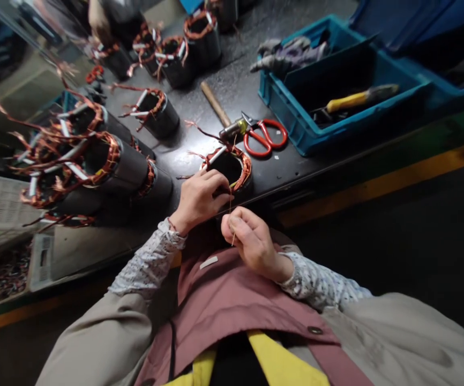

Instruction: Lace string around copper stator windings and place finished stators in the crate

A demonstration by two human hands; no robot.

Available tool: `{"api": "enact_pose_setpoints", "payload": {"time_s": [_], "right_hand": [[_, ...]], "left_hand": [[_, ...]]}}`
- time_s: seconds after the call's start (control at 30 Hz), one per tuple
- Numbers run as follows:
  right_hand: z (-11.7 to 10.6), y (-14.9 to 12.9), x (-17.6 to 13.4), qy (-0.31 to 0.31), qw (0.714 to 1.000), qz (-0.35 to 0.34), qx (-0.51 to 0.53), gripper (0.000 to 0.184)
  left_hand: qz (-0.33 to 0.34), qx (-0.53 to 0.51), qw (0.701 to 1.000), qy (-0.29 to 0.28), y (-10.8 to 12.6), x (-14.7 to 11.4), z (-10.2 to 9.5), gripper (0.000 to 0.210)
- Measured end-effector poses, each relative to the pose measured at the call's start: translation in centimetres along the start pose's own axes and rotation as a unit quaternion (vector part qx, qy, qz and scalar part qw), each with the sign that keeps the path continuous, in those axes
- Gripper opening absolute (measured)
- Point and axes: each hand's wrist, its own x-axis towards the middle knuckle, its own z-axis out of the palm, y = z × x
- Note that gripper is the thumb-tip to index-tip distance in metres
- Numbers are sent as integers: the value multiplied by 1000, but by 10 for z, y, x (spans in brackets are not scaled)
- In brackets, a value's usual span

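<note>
A motor stator (243, 170) with a ring of copper windings and white sleeved leads stands at the bench edge in front of me. My left hand (203, 197) rests on its near left rim, fingers curled over the windings and thumb toward the right. From that rim a thin tan cord (231, 206) runs down to my right hand (254, 238), which pinches it between thumb and forefinger; its tail hangs below. The cord looks taut between the two hands. Just behind the stator lie red-handled scissors (270, 140) and a hammer (219, 110) with a wooden handle.
Several stators (125, 161) are stacked on the left, and a single stator (159, 115) stands behind. Another person's hand (99, 24) is at more stators at the back. A blue bin (296, 131) on the right holds a yellow-handled tool (348, 101); gloves (290, 53) lie at its back.
</note>
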Motion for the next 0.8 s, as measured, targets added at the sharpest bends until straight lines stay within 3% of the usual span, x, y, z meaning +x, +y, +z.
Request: {"api": "enact_pose_setpoints", "payload": {"time_s": [0.13,0.27,0.37,0.43,0.57,0.7,0.8], "right_hand": [[-11,-8,-5,18,1000,-16,-7,27],[-23,-21,-3,74,995,-62,17,22],[-27,-25,-1,102,991,-76,-30,9],[-29,-24,0,111,987,-77,-85,18],[-36,-20,2,145,971,-32,-186,32],[-40,-19,11,177,956,55,-228,14],[-40,-24,16,189,954,80,-219,6]], "left_hand": [[-55,-3,998,15,0,-4,4,31],[-1,11,998,58,0,-10,11,17],[30,26,995,87,-2,-18,12,19],[46,26,994,97,-5,-23,10,24],[79,20,994,78,-12,-23,5,26],[144,40,987,54,-20,-12,4,18],[168,34,985,25,-25,-3,3,19]]}}
